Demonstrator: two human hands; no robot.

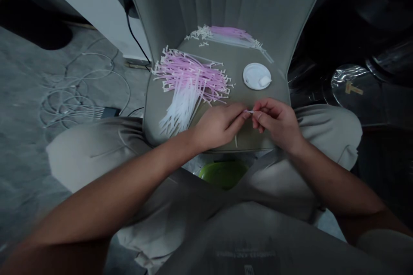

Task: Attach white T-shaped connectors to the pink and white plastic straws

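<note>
L hand (219,126) and R hand (277,122) pinch a small white plastic piece (249,112) between narrow-set fingertips, just above a matte grey-green fabric chair seat (153,111). Beside them lies a loose heap of thin T-headed plastic strips (190,79), pink fading to white, then a smooth round white plastic lid (257,76) and a smaller pink-and-white bundle (226,36) on the seat. Farther off, coiled white cables (77,94) sit on the grey floor, w/ no readable labels.
</note>
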